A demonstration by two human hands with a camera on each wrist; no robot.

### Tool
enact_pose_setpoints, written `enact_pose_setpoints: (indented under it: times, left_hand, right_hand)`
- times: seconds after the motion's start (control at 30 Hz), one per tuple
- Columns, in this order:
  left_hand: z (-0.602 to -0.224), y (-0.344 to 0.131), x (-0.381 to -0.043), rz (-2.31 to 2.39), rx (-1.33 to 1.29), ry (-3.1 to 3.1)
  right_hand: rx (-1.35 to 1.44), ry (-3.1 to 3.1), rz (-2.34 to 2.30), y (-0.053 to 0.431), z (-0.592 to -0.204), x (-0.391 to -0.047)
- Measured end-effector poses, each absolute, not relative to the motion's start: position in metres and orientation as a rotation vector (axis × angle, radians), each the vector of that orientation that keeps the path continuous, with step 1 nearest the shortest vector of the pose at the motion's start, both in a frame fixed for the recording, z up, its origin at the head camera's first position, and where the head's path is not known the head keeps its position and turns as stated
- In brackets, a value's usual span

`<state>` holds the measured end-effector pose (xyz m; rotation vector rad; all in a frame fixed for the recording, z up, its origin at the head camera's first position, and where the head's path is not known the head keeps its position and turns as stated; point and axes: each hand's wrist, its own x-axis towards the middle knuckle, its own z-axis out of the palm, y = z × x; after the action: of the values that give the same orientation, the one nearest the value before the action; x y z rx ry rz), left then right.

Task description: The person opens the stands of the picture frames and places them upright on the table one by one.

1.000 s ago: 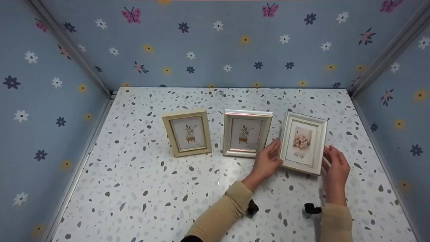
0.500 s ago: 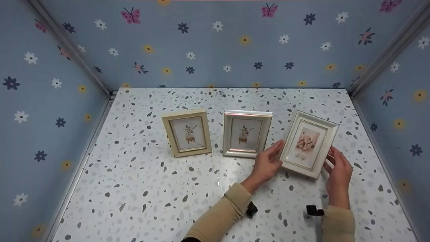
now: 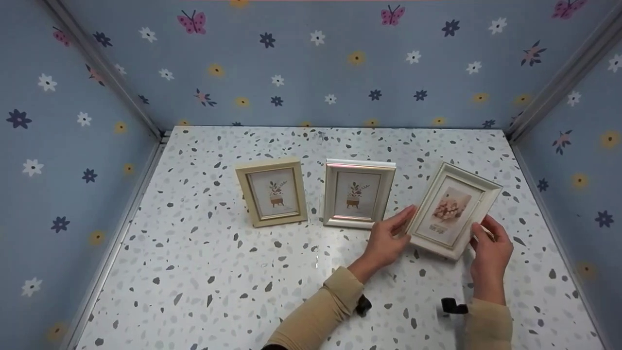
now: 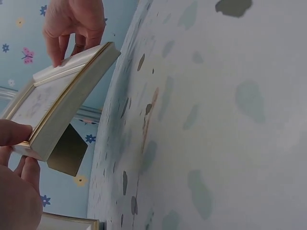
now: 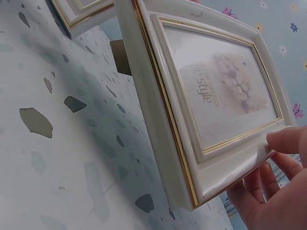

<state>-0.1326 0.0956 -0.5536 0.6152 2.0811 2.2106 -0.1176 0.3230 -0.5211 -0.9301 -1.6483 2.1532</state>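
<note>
A white picture frame [image 3: 444,211] with a pink flower print tilts clockwise at the right of the table in the head view. My left hand [image 3: 387,241] pinches its lower left edge, thumb in front and fingers behind. On the opposite edge, my right hand [image 3: 491,257] grips with the thumb on the front border. The left wrist view shows the easel stand [image 4: 68,151] sticking out behind the frame. From the right wrist camera, the bottom of the picture frame [image 5: 165,129] appears lifted off the table.
To the left stand a silvery white picture frame [image 3: 358,222] and a cream picture frame [image 3: 255,201], both with plant prints. Flower-patterned walls [image 3: 311,53] bound the speckled table [image 3: 233,282] at the back and sides.
The flower-print picture frame has turned clockwise, its top swinging to the right. My right hand has shifted slightly right, its thumb now on the frame's front. The other two frames stay put.
</note>
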Motion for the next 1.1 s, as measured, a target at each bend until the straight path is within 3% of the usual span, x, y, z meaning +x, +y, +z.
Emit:
enact_pose_setpoints:
  times: [0.77, 1.1]
  left_hand:
    - [-0.552, 0.087, -0.134, 2.227, 0.801, 2.117]
    - [-0.549, 0.082, -0.136, 2.271, 0.759, 2.024]
  right_hand:
    - [-0.937, -1.381, 2.179, 0.321, -0.522, -0.118]
    - [-0.945, -1.387, 2.168, 0.322, -0.523, -0.115]
